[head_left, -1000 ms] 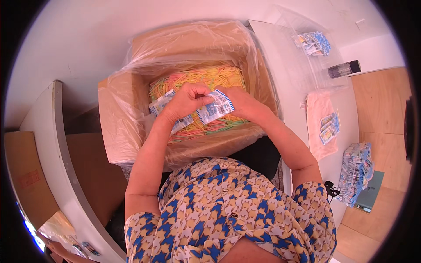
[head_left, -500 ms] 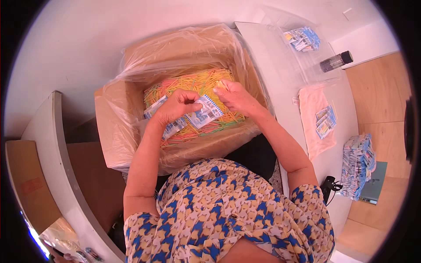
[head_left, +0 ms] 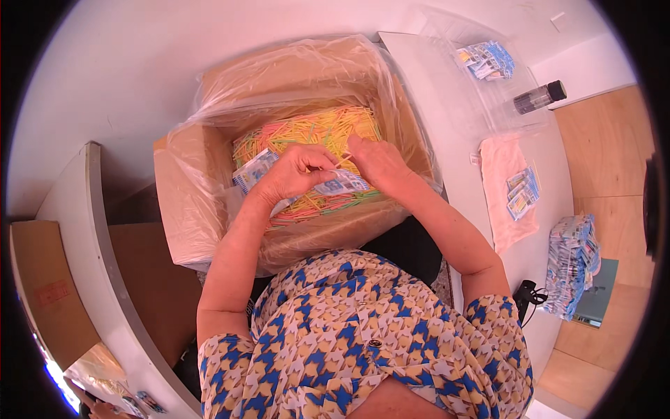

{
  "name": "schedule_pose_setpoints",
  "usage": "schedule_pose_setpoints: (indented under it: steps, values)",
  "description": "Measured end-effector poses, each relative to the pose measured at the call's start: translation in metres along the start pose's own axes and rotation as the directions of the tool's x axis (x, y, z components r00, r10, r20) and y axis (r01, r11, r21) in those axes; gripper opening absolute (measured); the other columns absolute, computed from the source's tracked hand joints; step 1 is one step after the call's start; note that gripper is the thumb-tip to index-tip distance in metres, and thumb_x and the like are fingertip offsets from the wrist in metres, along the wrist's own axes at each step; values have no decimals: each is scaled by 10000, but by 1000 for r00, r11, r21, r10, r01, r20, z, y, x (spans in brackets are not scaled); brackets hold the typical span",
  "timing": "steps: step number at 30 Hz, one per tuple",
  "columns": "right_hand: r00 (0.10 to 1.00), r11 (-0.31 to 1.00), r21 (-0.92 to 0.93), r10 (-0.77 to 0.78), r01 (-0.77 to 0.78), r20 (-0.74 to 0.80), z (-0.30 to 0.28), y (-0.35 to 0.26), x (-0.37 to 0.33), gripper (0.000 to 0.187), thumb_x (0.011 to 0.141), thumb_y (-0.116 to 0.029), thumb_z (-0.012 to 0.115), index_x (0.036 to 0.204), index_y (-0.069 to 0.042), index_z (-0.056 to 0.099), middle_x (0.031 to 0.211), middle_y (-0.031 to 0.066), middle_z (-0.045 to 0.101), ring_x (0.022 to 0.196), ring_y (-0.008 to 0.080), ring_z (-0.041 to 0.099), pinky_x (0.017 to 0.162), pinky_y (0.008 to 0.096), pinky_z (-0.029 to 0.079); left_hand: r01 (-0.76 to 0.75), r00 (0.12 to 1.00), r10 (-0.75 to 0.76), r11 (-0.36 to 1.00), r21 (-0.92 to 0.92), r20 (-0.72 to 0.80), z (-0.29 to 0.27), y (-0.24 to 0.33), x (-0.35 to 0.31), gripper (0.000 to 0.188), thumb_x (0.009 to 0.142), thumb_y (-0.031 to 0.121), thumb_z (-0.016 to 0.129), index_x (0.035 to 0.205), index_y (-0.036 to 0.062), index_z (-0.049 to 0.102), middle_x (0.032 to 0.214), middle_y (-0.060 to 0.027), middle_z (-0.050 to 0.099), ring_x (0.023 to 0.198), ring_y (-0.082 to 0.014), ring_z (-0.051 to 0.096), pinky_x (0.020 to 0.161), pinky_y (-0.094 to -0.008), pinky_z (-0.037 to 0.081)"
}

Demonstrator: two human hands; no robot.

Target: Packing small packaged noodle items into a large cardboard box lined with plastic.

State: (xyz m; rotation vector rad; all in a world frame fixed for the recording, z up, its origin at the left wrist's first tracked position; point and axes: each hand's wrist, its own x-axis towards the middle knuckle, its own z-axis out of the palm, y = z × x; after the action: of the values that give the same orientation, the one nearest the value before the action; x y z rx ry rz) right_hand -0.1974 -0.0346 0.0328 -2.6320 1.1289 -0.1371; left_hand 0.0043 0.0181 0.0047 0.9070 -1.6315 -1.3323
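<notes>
An open cardboard box (head_left: 183, 188) lined with clear plastic stands in front of me, filled with thin yellow, pink and green sticks (head_left: 307, 133). Over it my left hand (head_left: 300, 172) pinches a small blue-and-white packet (head_left: 343, 184) between thumb and fingers. My right hand (head_left: 380, 166) is closed at the packet's upper edge, with a thin stick showing between the two hands. Its fingertips partly hide what it holds. More blue-and-white packets (head_left: 254, 171) lie on the sticks beside and under my left hand.
On the white table (head_left: 457, 150) to the right, a clear plastic bin (head_left: 488, 105) holds packets and a dark-capped bottle (head_left: 540, 97). Nearer are a pink cloth (head_left: 499, 216) with packets, and a stacked pile of packets (head_left: 571, 262). Another person's hand (head_left: 105, 411) shows at the lower left.
My right hand has come down and in toward the packet, bringing a stick to its edge. The packet in my left hand has tilted flatter. The whole view has shifted slightly.
</notes>
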Motion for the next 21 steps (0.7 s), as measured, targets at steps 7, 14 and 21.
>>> schedule_pose_setpoints:
  steps: [7, 14, 21]
  values:
    - [993, 960, 278, 67, -38, -95, 9, 7, 6, 192, 858, -164, 535, 956, -7, 481, 760, 203, 601, 653, 302, 616, 560, 389, 465, 84, 988, -93, 994, -74, -126, 7, -9, 3, 67, 760, -39, 648, 822, -16, 656, 716, -27, 607, 667, -82, 558, 608, -230, 453]
    - [939, -3, 967, 237, -255, 248, 2, -13, 1, 253, 925, -295, 532, 975, -47, 534, 740, -24, 524, 596, 45, 490, 486, 220, 369, 140, 972, -162, 981, -136, -170, 7, -10, 1, 78, 781, -25, 649, 858, -18, 654, 761, -12, 619, 734, -67, 556, 657, -230, 458]
    - [939, 233, 962, 340, -146, 60, 13, -5, 22, 298, 926, -299, 495, 777, -43, 533, 723, 6, 556, 628, 79, 496, 573, 231, 418, 175, 965, -215, 954, -244, -150, 7, -9, 3, 36, 818, 20, 636, 843, 2, 654, 752, 21, 617, 691, -36, 534, 643, -218, 449]
